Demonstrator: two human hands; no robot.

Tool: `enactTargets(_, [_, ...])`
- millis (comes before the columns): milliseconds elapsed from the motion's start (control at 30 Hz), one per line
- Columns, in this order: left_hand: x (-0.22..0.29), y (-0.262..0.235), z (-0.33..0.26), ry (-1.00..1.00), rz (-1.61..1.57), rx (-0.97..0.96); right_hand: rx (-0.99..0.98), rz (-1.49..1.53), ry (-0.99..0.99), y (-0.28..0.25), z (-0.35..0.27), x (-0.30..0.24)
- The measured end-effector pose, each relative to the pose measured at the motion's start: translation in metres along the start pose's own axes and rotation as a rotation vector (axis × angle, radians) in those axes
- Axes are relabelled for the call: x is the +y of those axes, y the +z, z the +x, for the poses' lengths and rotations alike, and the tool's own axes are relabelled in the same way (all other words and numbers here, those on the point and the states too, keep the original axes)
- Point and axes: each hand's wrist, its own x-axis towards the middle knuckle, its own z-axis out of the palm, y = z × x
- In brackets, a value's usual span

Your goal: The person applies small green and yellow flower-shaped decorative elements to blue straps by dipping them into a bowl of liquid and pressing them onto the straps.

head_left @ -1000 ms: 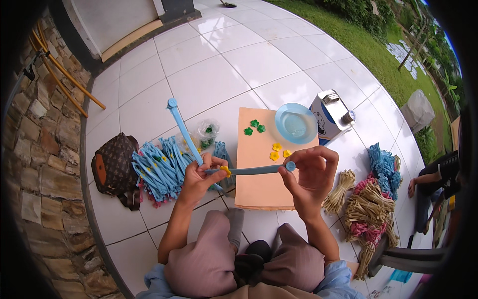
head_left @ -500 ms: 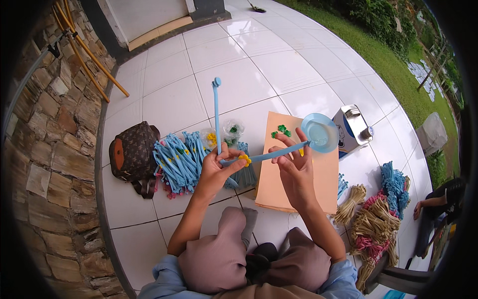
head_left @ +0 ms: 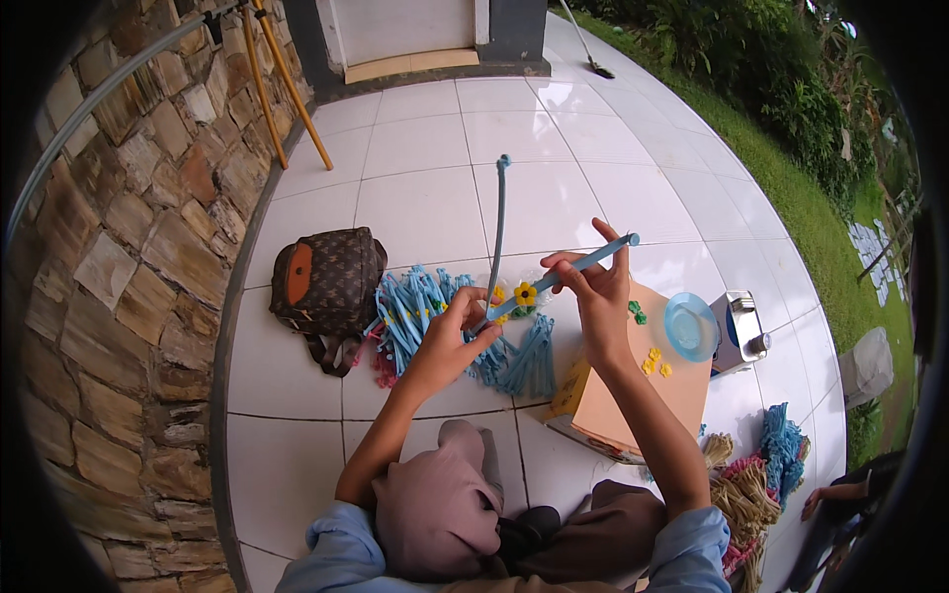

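Observation:
Between my hands a light-blue strap [head_left: 546,281] bends into a V, with a knob at each end. One arm of it stands up from my left hand [head_left: 457,331], whose fingers are closed on the bend. My right hand [head_left: 600,296] pinches the other arm near its far end, the remaining fingers raised. A yellow flower with a dark centre [head_left: 524,294] sits on the strap between the hands. Beyond my left hand lies a pile of light-blue straps [head_left: 410,301], some with yellow flowers. A smaller bundle of blue straps [head_left: 530,358] lies below my hands.
A box with a peach top [head_left: 623,410] stands at right, bearing yellow flowers [head_left: 654,362], green pieces [head_left: 637,312] and a blue dish [head_left: 691,327]. Beside it is a metal can [head_left: 739,331]. A brown backpack [head_left: 328,282] sits left; beige and blue bundles [head_left: 751,484] lie right, near another person's hand [head_left: 817,499].
The view has turned, shifting the scene. My right hand has tilted its arm of the strap upward, and the flower now faces me with its dark centre showing. Both hands still hold the strap.

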Motion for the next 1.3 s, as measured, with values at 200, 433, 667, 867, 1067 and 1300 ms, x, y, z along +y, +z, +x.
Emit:
enactTargets(200, [-0.022,-0.042,0.003,0.417,-0.536,0.302,0.12,0.133,0.17,0.019,0.018,0.039])
enactTargets(433, [0.015,-0.064,0.06,0.296,-0.792,0.341,0.348,-0.107,0.587,-0.008,0.028,0.117])
enactTargets(667, [-0.061,-0.039,0.096,-0.108,-0.789,0.308,-0.329,-0.403,-0.028,0.07,0.008,0.151])
enactTargets(867, [-0.182,-0.044,0.09,-0.228,-0.157,0.249,-0.172,-0.29,0.475,0.083,-0.004,0.242])
enactTargets(1067, [-0.233,-0.002,0.086,-0.047,0.318,0.237,-0.201,-0.561,0.158,0.033,-0.013,0.326])
enactTargets(1300, [-0.197,0.044,0.083,-0.038,-0.104,0.092,0.529,-0.185,0.274,-0.012,-0.034,0.268])
